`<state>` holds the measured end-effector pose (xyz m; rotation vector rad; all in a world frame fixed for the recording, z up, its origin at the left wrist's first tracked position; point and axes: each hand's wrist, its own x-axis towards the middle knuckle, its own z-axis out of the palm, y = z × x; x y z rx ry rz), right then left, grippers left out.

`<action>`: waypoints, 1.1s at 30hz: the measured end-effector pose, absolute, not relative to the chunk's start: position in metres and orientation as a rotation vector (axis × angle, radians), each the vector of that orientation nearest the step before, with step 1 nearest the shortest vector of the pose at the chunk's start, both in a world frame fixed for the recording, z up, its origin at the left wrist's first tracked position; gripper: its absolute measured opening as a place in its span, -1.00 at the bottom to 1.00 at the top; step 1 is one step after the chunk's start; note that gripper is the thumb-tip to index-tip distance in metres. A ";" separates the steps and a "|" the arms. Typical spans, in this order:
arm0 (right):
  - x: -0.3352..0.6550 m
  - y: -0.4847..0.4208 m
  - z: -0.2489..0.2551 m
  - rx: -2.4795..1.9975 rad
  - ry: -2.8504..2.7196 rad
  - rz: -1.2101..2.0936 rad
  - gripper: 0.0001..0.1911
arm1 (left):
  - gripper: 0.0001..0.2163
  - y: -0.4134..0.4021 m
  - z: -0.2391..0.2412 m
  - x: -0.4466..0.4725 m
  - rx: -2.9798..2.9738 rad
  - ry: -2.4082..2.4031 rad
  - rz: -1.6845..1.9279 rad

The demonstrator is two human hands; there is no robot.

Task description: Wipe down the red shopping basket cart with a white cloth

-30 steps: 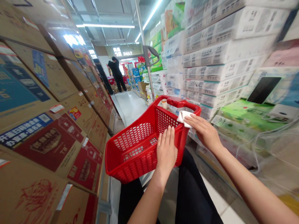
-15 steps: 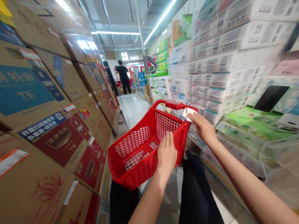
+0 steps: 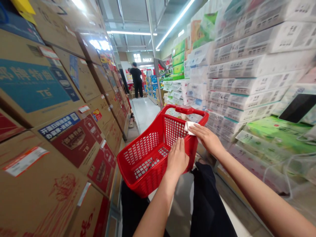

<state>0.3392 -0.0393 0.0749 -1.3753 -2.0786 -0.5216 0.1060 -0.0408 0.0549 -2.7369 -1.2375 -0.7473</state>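
A red plastic shopping basket [image 3: 140,163] with slotted walls and a raised handle sits tilted between my knees. My left hand [image 3: 177,156] is curled over the near side rim and grips it. With bent fingers, my right hand [image 3: 206,136] presses a white cloth [image 3: 191,126] against the rim near the handle end. The right fingertips lie on top of the cloth, and their undersides are hidden. Inside the basket no goods show, only the slotted floor.
Cardboard cartons [image 3: 44,82] are stacked close on the left. Packs of tissue paper [image 3: 234,85] rise on the right, with a black phone [image 3: 297,108] leaning there. A person in dark clothes [image 3: 136,80] stands down the aisle [image 3: 146,113].
My right hand has slid the white cloth along the rim, away from the handle corner and toward my left hand. My left hand keeps its place on the rim. The view has turned slightly left.
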 end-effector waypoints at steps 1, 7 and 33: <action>0.344 -0.036 0.075 -1.366 -2.065 -0.495 -0.41 | -0.35 -0.040 0.056 0.097 -2.723 -1.293 -0.707; 0.360 0.002 0.071 -1.364 -1.938 -0.402 -0.36 | -0.34 -0.038 0.051 0.060 -2.613 -1.563 -0.420; 0.279 0.008 0.045 -1.323 -2.183 -0.342 -0.40 | -0.31 -0.047 0.045 0.045 -2.890 -1.506 -0.628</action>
